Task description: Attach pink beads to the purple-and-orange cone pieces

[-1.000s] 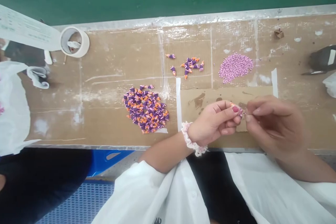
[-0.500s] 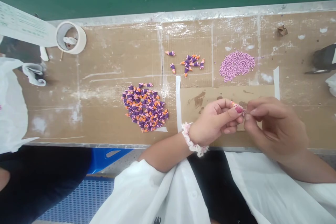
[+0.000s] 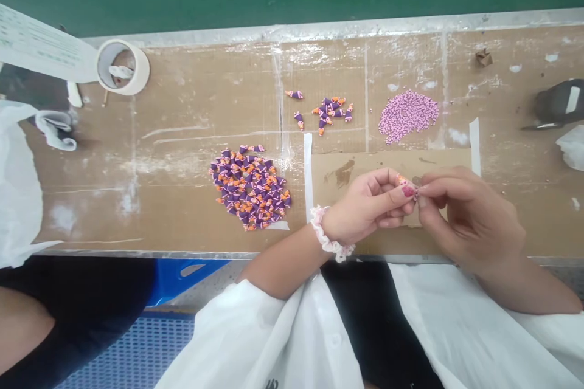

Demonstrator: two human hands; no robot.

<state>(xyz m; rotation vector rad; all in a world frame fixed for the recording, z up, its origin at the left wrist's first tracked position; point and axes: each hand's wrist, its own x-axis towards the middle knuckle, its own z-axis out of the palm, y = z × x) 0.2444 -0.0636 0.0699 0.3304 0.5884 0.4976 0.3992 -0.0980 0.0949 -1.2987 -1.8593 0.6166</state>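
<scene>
My left hand (image 3: 371,203), with a frilly white band at the wrist, is closed in a pinch on a small figurine (image 3: 400,179). Only a bit of orange shows past the thumb; fingers hide the rest. Facing it, my right hand (image 3: 472,213) pinches thumb and forefinger together at the left fingertips. Whatever lies in that pinch is too small to make out. Both hands are above a taped-down piece of cardboard (image 3: 328,164). Beyond them lies a pile of tiny lilac pieces (image 3: 408,115). A few purple-and-orange figurines (image 3: 335,108) are scattered to its left.
A larger heap of similar figurines (image 3: 250,188) lies left of my hands. Far left are a roll of tape (image 3: 142,67), a paper sheet (image 3: 45,42) and white plastic (image 3: 18,176). A dark object (image 3: 559,103) is at far right. Another person's leg (image 3: 22,322) shows lower left.
Both hands have shifted slightly left in view, still pinched together at the fingertips. The view itself has moved a little, and more of the other person's leg shows.
</scene>
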